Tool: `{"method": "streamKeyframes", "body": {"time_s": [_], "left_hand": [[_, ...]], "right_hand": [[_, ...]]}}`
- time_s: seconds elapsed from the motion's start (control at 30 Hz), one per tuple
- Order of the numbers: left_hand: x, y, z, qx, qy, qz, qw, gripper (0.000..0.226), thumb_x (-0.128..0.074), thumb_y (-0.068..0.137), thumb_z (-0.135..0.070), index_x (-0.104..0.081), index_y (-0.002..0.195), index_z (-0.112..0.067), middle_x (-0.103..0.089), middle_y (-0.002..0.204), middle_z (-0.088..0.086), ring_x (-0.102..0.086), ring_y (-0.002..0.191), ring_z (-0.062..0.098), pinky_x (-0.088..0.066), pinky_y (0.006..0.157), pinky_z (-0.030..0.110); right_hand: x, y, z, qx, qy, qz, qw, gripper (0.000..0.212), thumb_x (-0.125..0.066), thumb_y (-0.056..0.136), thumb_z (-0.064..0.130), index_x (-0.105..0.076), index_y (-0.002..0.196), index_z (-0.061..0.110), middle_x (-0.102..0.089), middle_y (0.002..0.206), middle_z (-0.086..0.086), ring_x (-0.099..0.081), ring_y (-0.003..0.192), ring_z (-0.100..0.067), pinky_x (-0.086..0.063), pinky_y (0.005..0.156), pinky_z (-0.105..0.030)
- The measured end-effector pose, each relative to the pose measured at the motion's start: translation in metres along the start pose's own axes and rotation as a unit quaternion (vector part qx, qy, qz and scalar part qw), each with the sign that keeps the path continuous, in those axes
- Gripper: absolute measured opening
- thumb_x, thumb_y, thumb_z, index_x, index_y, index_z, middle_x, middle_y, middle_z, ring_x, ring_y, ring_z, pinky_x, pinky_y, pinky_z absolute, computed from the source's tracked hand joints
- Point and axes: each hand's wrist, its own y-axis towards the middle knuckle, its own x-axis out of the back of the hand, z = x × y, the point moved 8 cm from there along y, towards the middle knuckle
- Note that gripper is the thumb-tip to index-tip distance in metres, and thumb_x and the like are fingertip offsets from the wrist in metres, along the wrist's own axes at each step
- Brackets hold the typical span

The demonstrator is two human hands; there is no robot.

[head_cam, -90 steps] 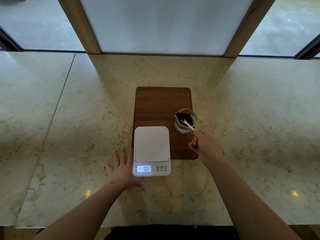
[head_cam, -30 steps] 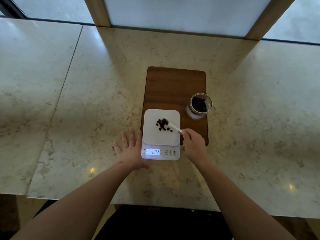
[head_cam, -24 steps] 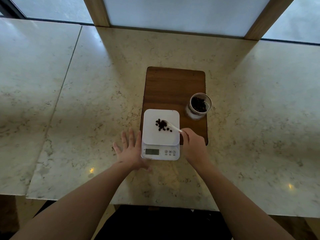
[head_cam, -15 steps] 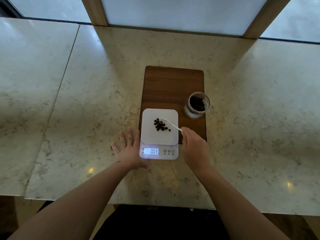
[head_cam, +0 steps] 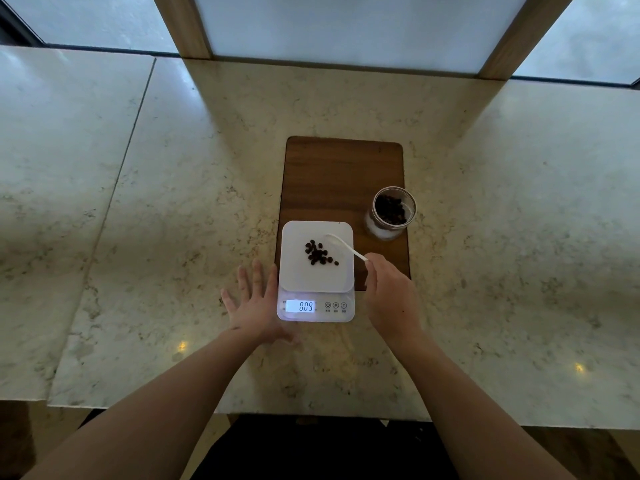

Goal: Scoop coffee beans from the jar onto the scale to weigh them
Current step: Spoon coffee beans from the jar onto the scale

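Scale: my white scale (head_cam: pixel 316 271) is the landmark; its far half lies on the wooden board (head_cam: pixel 343 178), its near half on the marble counter (head_cam: pixel 173 202).
Display: the lit screen on the near edge of the scale reads 009.
Beans on scale: a small heap of coffee beans (head_cam: pixel 319 253) lies in the middle of the platform.
Jar: the glass jar (head_cam: pixel 391 213) stands upright on the board, behind and to the right of the scale, without lid; dark beans are inside.
Spoon: the white spoon (head_cam: pixel 341 243) is over the right part of the platform, beside the heap; its bowl looks empty.
Right hand: my right hand (head_cam: pixel 391 296) pinches the spoon handle, just right of the scale.
Left hand: my left hand (head_cam: pixel 254 303) lies flat with fingers spread on the counter, against the left side of the scale, holding nothing.
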Motion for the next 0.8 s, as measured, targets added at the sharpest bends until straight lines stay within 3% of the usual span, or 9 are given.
{"method": "streamKeyframes", "body": {"time_s": [0.13, 0.3, 0.47, 0.57, 0.7, 0.8], "left_hand": [[0.000, 0.000, 0.000, 0.003, -0.001, 0.002, 1.000, 0.164, -0.073, 0.042, -0.090, 0.061, 0.120, -0.038, 0.070, 0.128, -0.003, 0.066, 0.118, 0.026, 0.026, 0.102, 0.071], [0.001, -0.001, 0.000, 0.005, -0.002, -0.001, 1.000, 0.164, -0.072, 0.042, -0.091, 0.060, 0.122, -0.039, 0.070, 0.128, -0.004, 0.065, 0.120, 0.026, 0.027, 0.102, 0.069], [0.000, -0.003, 0.001, 0.003, -0.011, -0.013, 1.000, 0.164, -0.072, 0.041, -0.091, 0.057, 0.127, -0.040, 0.063, 0.138, -0.001, 0.061, 0.125, 0.027, 0.023, 0.107, 0.069], [0.000, -0.004, 0.002, 0.005, -0.013, -0.015, 1.000, 0.163, -0.072, 0.042, -0.091, 0.056, 0.128, -0.040, 0.060, 0.141, 0.001, 0.059, 0.127, 0.029, 0.022, 0.109, 0.070], [-0.001, -0.003, 0.000, 0.006, -0.015, -0.006, 1.000, 0.162, -0.072, 0.045, -0.091, 0.056, 0.129, -0.036, 0.062, 0.139, 0.003, 0.058, 0.127, 0.031, 0.022, 0.109, 0.071], [-0.001, -0.004, -0.001, 0.008, -0.020, -0.006, 1.000, 0.158, -0.071, 0.052, -0.089, 0.056, 0.128, -0.035, 0.064, 0.134, 0.002, 0.057, 0.127, 0.033, 0.017, 0.112, 0.073]], "right_hand": [[0.003, 0.003, -0.002, 0.004, 0.001, -0.017, 1.000, 0.035, -0.036, 0.101, 0.025, -0.064, 0.092, 0.006, -0.056, 0.062, -0.002, -0.051, 0.049, -0.024, -0.046, 0.044, -0.041], [0.030, 0.017, -0.030, -0.066, 0.044, -0.096, 0.992, 0.028, -0.040, 0.105, 0.020, -0.065, 0.095, 0.012, -0.058, 0.059, -0.001, -0.053, 0.048, -0.020, -0.044, 0.043, -0.038], [0.063, 0.036, -0.052, -0.097, 0.002, -0.137, 0.986, 0.030, -0.045, 0.103, 0.018, -0.057, 0.076, 0.014, -0.050, 0.053, 0.001, -0.047, 0.044, -0.020, -0.030, 0.040, -0.028], [0.069, 0.047, -0.057, -0.106, -0.024, -0.114, 0.987, 0.032, -0.046, 0.102, 0.018, -0.056, 0.073, 0.011, -0.050, 0.053, -0.003, -0.048, 0.045, -0.023, -0.028, 0.041, -0.030], [0.070, 0.060, -0.054, -0.093, -0.090, -0.079, 0.989, 0.027, -0.047, 0.101, 0.018, -0.057, 0.076, 0.014, -0.044, 0.052, 0.005, -0.042, 0.043, -0.013, -0.022, 0.040, -0.026], [0.067, 0.068, -0.053, -0.078, -0.139, -0.048, 0.986, 0.028, -0.046, 0.101, 0.019, -0.063, 0.080, 0.009, -0.051, 0.058, -0.001, -0.044, 0.046, -0.017, -0.026, 0.044, -0.029]]}}
